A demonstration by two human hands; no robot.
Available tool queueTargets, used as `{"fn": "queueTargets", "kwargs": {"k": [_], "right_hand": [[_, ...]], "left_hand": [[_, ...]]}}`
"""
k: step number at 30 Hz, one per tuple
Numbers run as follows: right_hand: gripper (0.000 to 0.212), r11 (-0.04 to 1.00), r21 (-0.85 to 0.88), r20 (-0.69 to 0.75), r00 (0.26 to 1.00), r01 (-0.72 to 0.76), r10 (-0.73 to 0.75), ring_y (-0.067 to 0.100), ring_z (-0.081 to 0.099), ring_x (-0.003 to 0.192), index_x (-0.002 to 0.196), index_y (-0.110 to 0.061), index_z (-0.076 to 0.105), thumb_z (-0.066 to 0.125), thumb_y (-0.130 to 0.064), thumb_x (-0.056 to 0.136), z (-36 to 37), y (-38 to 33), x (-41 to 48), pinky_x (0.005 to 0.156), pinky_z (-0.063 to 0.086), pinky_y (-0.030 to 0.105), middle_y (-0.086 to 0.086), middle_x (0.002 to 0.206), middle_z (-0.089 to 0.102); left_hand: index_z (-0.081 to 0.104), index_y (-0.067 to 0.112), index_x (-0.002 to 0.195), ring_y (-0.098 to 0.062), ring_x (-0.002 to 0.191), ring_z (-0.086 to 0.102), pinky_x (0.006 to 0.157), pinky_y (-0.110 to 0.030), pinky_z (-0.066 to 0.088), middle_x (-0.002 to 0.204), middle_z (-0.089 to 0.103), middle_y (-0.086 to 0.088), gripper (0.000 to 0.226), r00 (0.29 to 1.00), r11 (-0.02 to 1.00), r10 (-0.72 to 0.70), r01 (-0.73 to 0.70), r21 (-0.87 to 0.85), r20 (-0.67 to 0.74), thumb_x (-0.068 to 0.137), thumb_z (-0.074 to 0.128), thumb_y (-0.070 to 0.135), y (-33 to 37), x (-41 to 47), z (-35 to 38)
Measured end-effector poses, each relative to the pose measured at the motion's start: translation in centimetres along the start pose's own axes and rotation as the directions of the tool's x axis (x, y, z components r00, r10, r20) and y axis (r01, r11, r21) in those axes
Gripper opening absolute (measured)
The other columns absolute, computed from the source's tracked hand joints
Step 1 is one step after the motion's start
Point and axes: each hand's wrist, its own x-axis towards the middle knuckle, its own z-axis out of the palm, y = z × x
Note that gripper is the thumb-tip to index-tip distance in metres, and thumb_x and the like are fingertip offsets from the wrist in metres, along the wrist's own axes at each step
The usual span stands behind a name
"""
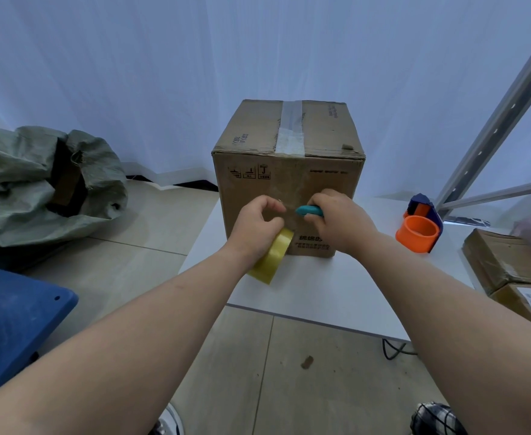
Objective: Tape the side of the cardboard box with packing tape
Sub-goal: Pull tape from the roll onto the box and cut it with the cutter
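Note:
A brown cardboard box (289, 171) stands upright on the white table (305, 287), with clear tape along its top seam. My left hand (254, 227) is in front of the box's near side. It holds a yellow roll of packing tape (272, 257) that hangs below the palm, and its thumb and fingers pinch near the box face. My right hand (336, 219) grips a teal cutter (308, 211), whose tip points left toward my left fingers, close against the box's side.
An orange and blue tape dispenser (419, 230) sits on the table right of the box. Flat cardboard packages (509, 268) lie at the right edge. A grey-green sack (38, 186) and a blue stool (13, 321) are on the floor at left. A metal rack frame (493, 127) rises at right.

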Motion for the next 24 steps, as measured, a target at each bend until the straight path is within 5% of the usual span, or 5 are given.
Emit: {"fn": "queueTargets", "kwargs": {"k": [6, 12, 18, 24], "right_hand": [[0.02, 1.0, -0.018, 0.013, 1.0, 0.004, -0.004, 0.021, 0.049, 0.099, 0.106, -0.012, 0.059, 0.054, -0.025, 0.091, 0.2, 0.2, 0.1, 0.083, 0.049, 0.037, 0.005, 0.109, 0.053], [0.022, 0.999, -0.039, 0.002, 1.0, 0.009, -0.009, 0.018, 0.046, 0.097, 0.107, -0.013, 0.059, 0.055, -0.027, 0.091, 0.3, 0.2, 0.2, 0.082, 0.048, 0.035, 0.005, 0.111, 0.052], [0.024, 0.998, -0.056, 0.012, 1.0, 0.004, -0.003, 0.019, 0.046, 0.098, 0.108, -0.013, 0.059, 0.056, -0.029, 0.091, 0.3, 0.2, 0.2, 0.083, 0.049, 0.035, 0.005, 0.112, 0.051], [0.025, 0.998, -0.063, 0.03, 0.999, -0.02, 0.022, 0.019, 0.046, 0.099, 0.109, -0.013, 0.059, 0.056, -0.029, 0.09, 0.2, 0.0, 0.1, 0.085, 0.049, 0.036, 0.005, 0.112, 0.051]], "left_hand": [[0.065, 0.015, 0.108, -0.017, 0.111, 0.056, 0.097, -0.034, 0.048, 0.109, 0.062, 0.003, 0.026, 0.998, 0.998, 0.058, -0.058, -0.008, -0.015, 0.086, 0.057, 0.003, 0.5, -0.2, -0.1], [0.064, 0.017, 0.083, -0.016, 0.114, 0.053, 0.101, -0.038, 0.044, 0.112, 0.061, 0.006, 0.017, 0.997, 0.997, 0.079, -0.079, -0.003, -0.008, 0.085, 0.058, 0.002, 0.7, 0.0, -0.3], [0.061, 0.012, 0.088, -0.012, 0.109, 0.05, 0.083, -0.016, 0.04, 0.115, 0.057, 0.001, 0.01, 0.988, 0.972, 0.141, -0.15, 0.181, 0.061, 0.083, 0.059, 0.004, 0.6, -0.5, -0.5], [0.06, 0.015, 0.085, -0.013, 0.109, 0.051, 0.089, -0.028, 0.045, 0.12, 0.057, 0.001, 0.011, 0.983, 0.958, 0.157, -0.174, 0.226, 0.091, 0.083, 0.058, 0.005, 1.0, -1.9, -1.4]]}}
